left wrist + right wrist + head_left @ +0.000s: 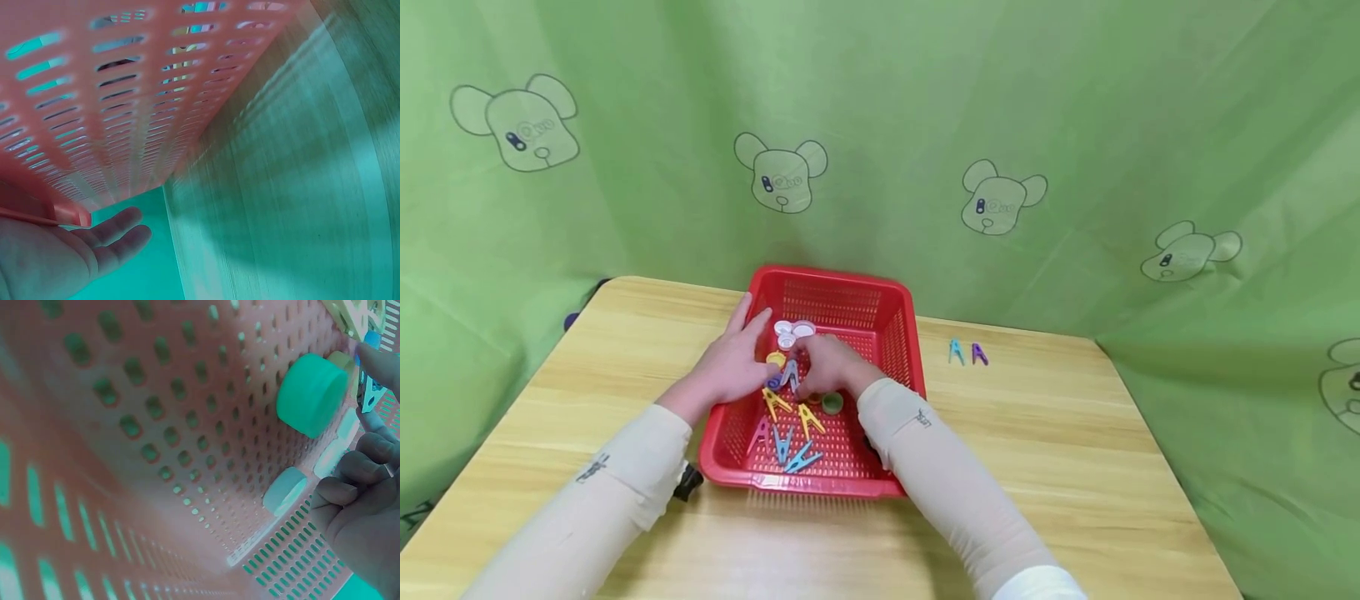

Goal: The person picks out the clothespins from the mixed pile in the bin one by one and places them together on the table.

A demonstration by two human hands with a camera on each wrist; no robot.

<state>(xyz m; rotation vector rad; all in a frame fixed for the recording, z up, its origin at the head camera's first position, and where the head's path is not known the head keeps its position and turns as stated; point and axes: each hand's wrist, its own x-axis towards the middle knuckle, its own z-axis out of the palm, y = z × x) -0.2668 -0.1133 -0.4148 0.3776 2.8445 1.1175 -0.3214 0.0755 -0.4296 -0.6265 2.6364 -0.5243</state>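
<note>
A red plastic basket (917, 367) holds small clothespins and round bottle caps. My right hand (831, 364) reaches inside and pinches a greyish clothespin (791, 375) between thumb and a finger. My left hand (730, 364) lies over the basket's left rim, its fingers extended and its thumb inside near a yellow cap (777, 359) and a blue cap (774, 382). In the left wrist view two fingers (122, 240) stretch along the outside of the rim. Below the hands lie yellow clothespins (809, 421), blue clothespins (802, 457) and a pink clothespin (760, 432).
White caps (786, 342) sit toward the basket's back left, and a green cap (832, 403) lies by my right wrist. On the wooden table (1037, 433), right of the basket, are a light blue clothespin (956, 351) and a purple clothespin (979, 353). A green curtain (880, 125) hangs behind.
</note>
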